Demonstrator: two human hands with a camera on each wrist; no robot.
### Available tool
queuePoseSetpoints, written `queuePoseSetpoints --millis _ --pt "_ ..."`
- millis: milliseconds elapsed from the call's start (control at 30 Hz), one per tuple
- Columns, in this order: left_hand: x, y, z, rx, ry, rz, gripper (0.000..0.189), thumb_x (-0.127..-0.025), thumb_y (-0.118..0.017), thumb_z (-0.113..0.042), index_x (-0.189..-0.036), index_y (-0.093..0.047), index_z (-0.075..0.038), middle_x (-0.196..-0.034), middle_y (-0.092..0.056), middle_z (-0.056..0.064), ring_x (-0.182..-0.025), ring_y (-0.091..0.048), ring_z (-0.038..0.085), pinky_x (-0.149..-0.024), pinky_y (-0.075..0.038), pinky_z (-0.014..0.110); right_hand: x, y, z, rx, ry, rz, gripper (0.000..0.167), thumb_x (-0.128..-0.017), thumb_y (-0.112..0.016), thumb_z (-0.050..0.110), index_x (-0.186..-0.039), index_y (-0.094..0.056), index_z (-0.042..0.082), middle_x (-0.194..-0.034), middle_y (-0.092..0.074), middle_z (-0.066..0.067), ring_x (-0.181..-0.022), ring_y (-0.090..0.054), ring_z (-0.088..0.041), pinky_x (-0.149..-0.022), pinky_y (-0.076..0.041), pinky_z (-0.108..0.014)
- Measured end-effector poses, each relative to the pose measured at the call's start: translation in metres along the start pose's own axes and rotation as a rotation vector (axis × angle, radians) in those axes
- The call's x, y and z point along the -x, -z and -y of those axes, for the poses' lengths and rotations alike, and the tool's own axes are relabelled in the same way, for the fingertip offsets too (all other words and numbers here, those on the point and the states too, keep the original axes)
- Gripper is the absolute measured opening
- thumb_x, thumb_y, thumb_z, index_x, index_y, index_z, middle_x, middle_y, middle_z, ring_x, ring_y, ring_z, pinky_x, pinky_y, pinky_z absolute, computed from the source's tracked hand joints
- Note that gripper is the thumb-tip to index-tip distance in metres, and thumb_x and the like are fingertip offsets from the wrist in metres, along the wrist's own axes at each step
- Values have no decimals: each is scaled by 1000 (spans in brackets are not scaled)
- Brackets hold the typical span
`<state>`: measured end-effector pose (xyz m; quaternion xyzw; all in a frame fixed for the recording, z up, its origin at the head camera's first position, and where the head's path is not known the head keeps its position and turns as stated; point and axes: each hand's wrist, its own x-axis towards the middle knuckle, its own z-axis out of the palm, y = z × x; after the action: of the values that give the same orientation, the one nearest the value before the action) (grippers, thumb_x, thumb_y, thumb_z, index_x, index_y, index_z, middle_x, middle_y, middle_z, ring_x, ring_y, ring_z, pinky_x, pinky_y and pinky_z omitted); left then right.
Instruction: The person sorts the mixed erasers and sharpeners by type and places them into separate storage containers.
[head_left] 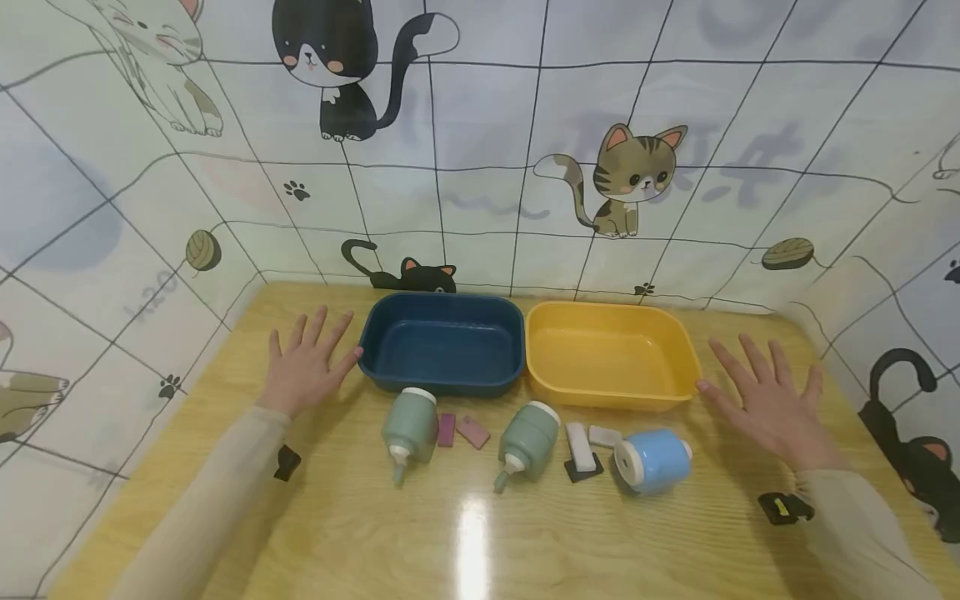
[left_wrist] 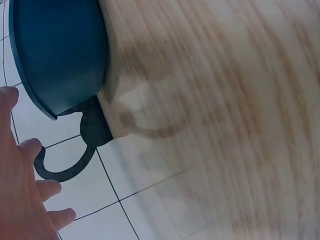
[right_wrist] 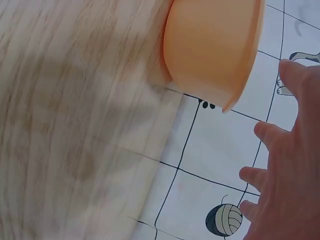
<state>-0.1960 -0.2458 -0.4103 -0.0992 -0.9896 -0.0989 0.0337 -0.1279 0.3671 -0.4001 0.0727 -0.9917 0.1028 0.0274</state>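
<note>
Fingers (head_left: 313,328) straight beside blue tray (head_left: 450,346), yellow tray (head_left: 611,354)

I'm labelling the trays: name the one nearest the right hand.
The yellow tray is beside the right hand; the navy tray lies by the left hand.

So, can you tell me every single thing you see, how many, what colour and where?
Blue tray: 1, dark blue, table's far side, left
Yellow tray: 1, yellow, right of it
Bottles: 2, grey-green, in front of the trays
Purple block: 1, purple, between the bottles
Pink block: 1, pink, beside it
White blocks: 2, whitish, right of the bottles
Dark square: 1, dark, under one white block
Cylinder: 1, blue with whitish ends, right of the white blocks
Table: 1, light wood, underneath
Cats: several, mixed colours, drawn on the walls
Sleeves: 2, cream, on the arms
Left hand: 1, bare, by the blue tray
Right hand: 1, bare, by the yellow tray
</note>
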Motion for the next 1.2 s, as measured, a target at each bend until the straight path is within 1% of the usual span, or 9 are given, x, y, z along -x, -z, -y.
queuePoseSetpoints --millis 200,400,533,767,833,933,1000,1067,1200 --pt "0 -6 -3 41 -8 38 72 -98 -30 -63 -156 -16 -23 -158 -10 20 -139 -14 50 -102 3 72 3 -7 6 -60 18 -22 70 -100 -44 48 -157 -12 22 -154 -10 -28 -139 11 -50 -94 14 -75" --pt "-2 -10 -2 98 -28 3 70 -100 -34 -57 -156 -18 -19 -157 -14 23 -138 -19 48 -103 -1 71 8 -13 19 -197 79 -113 59 -101 -48 34 -153 -27 15 -144 -28 -30 -137 -5 -53 -93 0 -78" --pt "-7 -14 -2 197 -86 2 69 -100 -41 -50 -156 -19 -16 -155 -17 25 -138 -22 46 -104 -7 70 12 -11 30 -264 132 -161 55 -100 -50 27 -151 -32 14 -142 -33 -30 -135 -11 -54 -92 -2 -78" --pt "-12 -22 1 450 -152 88 70 -100 -49 -44 -157 -12 -25 -158 -8 21 -140 -16 46 -105 -17 67 28 -6 49 -361 207 -219 52 -97 -55 16 -146 -40 11 -137 -40 -31 -135 -16 -52 -94 -2 -76" --pt "-13 -24 1 492 -168 103 70 -99 -50 -43 -157 -13 -28 -158 -8 20 -140 -15 46 -103 -19 67 32 -7 53 -378 230 -236 51 -95 -56 13 -144 -43 11 -136 -42 -30 -133 -19 -52 -94 -3 -76" --pt "-14 -26 2 522 -191 116 66 -100 -51 -40 -156 -18 -25 -158 -10 20 -140 -14 45 -104 -18 67 36 -10 58 -392 282 -262 53 -91 -59 8 -142 -46 9 -135 -45 -28 -129 -27 -51 -95 -8 -75" --pt "-14 -27 2 551 -196 123 64 -100 -51 -38 -155 -22 -22 -157 -11 22 -140 -14 45 -105 -18 66 38 -11 62 -397 310 -255 54 -90 -60 5 -143 -46 9 -136 -47 -24 -127 -34 -45 -103 -14 -64" --pt "-14 -29 2 591 -197 135 64 -100 -53 -35 -155 -24 -18 -156 -13 23 -140 -16 44 -106 -20 64 41 -12 65 -411 314 -227 56 -92 -59 4 -145 -44 11 -138 -48 -18 -126 -38 -36 -109 -18 -47" --pt "-14 -34 0 664 -199 153 69 -98 -58 -30 -155 -22 -13 -155 -15 23 -140 -20 43 -105 -27 58 49 -12 72 -451 254 -143 56 -96 -57 6 -149 -38 17 -143 -45 -10 -128 -36 -14 -107 -19 -26"
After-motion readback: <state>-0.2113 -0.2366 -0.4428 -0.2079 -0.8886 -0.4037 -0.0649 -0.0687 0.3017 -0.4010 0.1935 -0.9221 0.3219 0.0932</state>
